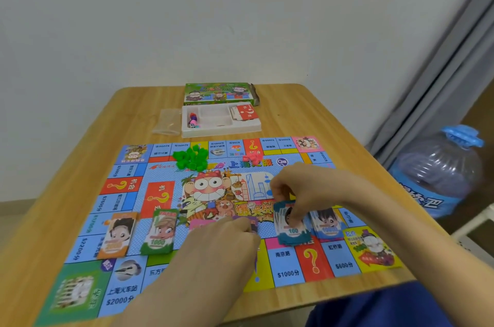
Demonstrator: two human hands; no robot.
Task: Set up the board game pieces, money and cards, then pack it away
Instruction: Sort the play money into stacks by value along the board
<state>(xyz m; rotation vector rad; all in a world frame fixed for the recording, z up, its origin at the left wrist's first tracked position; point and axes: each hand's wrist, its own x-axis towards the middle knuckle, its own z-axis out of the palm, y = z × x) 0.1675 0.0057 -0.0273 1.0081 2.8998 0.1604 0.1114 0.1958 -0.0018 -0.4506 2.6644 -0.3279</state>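
You are at home, in a plain domestic room. Beyond the fingers (279,189) of your right hand (304,187) a small wooden table (307,118) stands against a bare white wall (187,19). To the right of those fingers a large blue drinking-water jug (438,174) stands low beside a grey curtain (441,72). Under your fingers lies a children's cartoon board game (287,265) with stacks of play money (157,235), its green box (217,92) well beyond them.
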